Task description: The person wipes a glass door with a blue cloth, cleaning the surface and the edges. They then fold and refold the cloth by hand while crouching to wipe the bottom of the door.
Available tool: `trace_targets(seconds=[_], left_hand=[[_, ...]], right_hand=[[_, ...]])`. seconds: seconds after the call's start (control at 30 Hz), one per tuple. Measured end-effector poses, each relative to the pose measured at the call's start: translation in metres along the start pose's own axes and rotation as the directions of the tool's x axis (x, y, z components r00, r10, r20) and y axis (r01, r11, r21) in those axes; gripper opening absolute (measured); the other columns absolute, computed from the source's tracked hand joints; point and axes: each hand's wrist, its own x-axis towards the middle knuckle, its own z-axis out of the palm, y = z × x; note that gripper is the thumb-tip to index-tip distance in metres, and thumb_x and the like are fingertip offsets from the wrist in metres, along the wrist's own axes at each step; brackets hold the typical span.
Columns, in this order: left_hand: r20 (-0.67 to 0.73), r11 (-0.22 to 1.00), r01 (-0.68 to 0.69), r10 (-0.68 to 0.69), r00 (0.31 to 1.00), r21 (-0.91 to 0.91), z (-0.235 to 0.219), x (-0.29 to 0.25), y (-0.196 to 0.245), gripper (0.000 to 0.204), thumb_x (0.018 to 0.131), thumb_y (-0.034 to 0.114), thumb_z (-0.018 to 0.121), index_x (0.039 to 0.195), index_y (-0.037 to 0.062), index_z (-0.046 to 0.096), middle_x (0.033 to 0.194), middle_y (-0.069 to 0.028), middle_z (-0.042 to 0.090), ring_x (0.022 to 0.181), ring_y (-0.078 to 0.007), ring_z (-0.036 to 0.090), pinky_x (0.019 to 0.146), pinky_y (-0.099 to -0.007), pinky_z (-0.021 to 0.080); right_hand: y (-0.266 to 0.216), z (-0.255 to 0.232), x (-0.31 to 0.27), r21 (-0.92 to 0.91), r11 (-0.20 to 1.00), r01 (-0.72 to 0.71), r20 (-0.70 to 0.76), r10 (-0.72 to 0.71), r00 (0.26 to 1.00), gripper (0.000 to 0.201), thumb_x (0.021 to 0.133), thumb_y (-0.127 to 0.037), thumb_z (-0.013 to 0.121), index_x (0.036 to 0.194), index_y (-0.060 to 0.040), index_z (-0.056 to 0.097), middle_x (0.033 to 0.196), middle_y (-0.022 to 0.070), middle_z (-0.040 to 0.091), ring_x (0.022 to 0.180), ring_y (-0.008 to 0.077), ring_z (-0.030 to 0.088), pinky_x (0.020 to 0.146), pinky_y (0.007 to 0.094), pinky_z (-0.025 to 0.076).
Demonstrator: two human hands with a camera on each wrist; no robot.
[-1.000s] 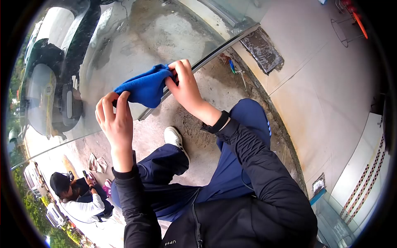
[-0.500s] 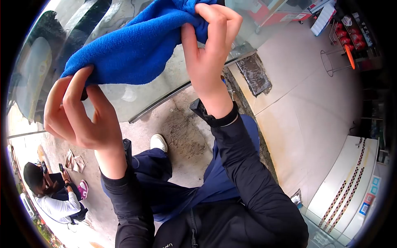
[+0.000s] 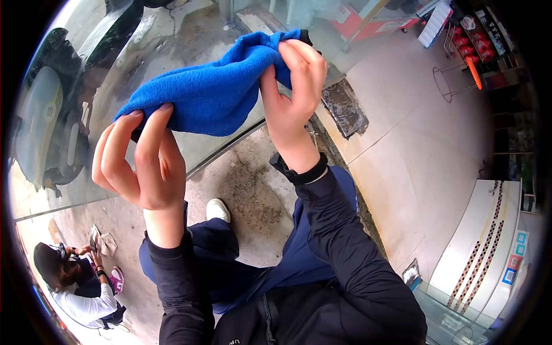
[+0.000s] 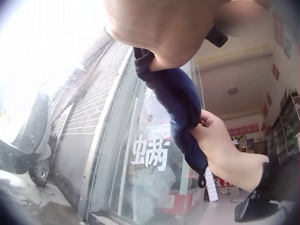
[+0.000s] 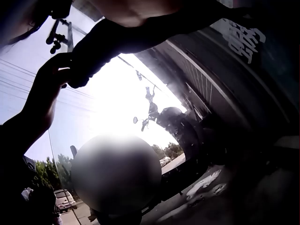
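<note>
A blue towel (image 3: pixel 201 95) is stretched between my two hands, folded over and sagging a little along its lower edge. At its left end, the thumb and fingers of my left hand (image 3: pixel 146 164) pinch the cloth. My right hand (image 3: pixel 296 95) pinches the other end, near a dark corner. In the left wrist view the towel (image 4: pixel 176 101) looks dark and twisted, with a small loop at the end by my right hand (image 4: pixel 222 143). It appears only as a dark shape in the right wrist view, with my left hand (image 5: pixel 42 96) at its end.
Behind the towel stands a glass panel (image 3: pixel 172 34), its lower edge near my knees; white lettering (image 4: pixel 152 152) shows on glass. A crouching person (image 3: pixel 75 282) is at the left. An orange-topped stool (image 3: pixel 474 73) and a white tiled counter (image 3: pixel 480 247) stand at right.
The towel and both hands first rose closer to the head camera, then came back slightly lower. My head view has turned, showing more of the shop at right. The towel stays gripped throughout.
</note>
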Motion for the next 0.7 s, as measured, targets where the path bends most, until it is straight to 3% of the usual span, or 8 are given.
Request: trace_targets(seconds=[0.07,0.2,0.23,0.27,0.5,0.7], left_hand=[[0.017,1.0,-0.002,0.002,1.0,-0.009,0.001,-0.001,0.0,0.029,0.079,0.0,0.083,0.104,0.0144,0.079,0.113,-0.004,0.068,0.109,-0.0213,0.063,0.094,-0.0339,0.05],[0.027,1.0,-0.027,0.027,0.999,0.005,0.007,-0.003,0.004,0.028,0.078,0.005,0.087,0.1,0.0205,0.08,0.111,-0.0008,0.066,0.107,-0.0206,0.062,0.087,-0.0298,0.05],[0.034,0.999,-0.041,0.041,0.999,0.012,0.008,-0.003,0.006,0.028,0.077,0.006,0.087,0.101,0.0208,0.08,0.11,-0.0009,0.066,0.107,-0.0205,0.062,0.086,-0.0298,0.049],[0.032,0.999,-0.028,0.029,0.999,-0.017,0.009,-0.005,0.008,0.028,0.083,0.002,0.081,0.107,0.0168,0.08,0.115,-0.0013,0.067,0.112,-0.0209,0.061,0.095,-0.0327,0.05],[0.061,1.0,0.015,-0.016,0.998,0.018,0.0,0.0,0.009,0.028,0.08,0.0,0.082,0.103,0.0156,0.079,0.111,-0.0028,0.067,0.107,-0.0217,0.062,0.092,-0.0328,0.049],[0.06,1.0,-0.013,0.011,0.998,0.021,0.009,-0.006,0.008,0.026,0.083,0.001,0.079,0.105,0.017,0.08,0.113,-0.0019,0.068,0.108,-0.0218,0.061,0.093,-0.0346,0.047]], right_hand=[[0.004,0.0,-0.009,-0.034,0.999,0.012,0.006,-0.012,1.0,0.041,0.078,0.004,0.075,0.116,-0.0075,0.069,0.116,0.0072,0.066,0.101,0.0269,0.06,0.088,0.0387,0.046],[0.015,-0.001,-0.035,-0.013,0.999,-0.036,0.015,0.036,0.999,0.042,0.074,0.006,0.074,0.114,-0.0074,0.071,0.114,0.0069,0.067,0.099,0.0269,0.06,0.086,0.0388,0.047],[0.013,-0.001,-0.033,0.003,0.998,-0.055,0.018,0.055,0.998,0.042,0.073,0.006,0.074,0.113,-0.0073,0.071,0.114,0.0069,0.067,0.098,0.027,0.06,0.085,0.0389,0.047],[0.016,-0.003,-0.027,-0.004,1.0,-0.004,0.026,0.004,1.0,0.042,0.074,0.005,0.075,0.113,-0.007,0.07,0.112,0.0069,0.067,0.096,0.0272,0.06,0.084,0.0391,0.047],[0.0,0.0,0.009,0.022,1.0,0.001,-0.067,0.001,0.998,0.041,0.076,0.006,0.075,0.113,-0.0083,0.069,0.112,0.0053,0.066,0.096,0.0273,0.059,0.084,0.0381,0.046],[0.013,-0.005,-0.041,0.028,0.995,-0.099,-0.052,0.101,0.994,0.04,0.071,0.003,0.076,0.108,-0.0097,0.07,0.109,0.0036,0.065,0.097,0.0279,0.059,0.084,0.0396,0.049]])
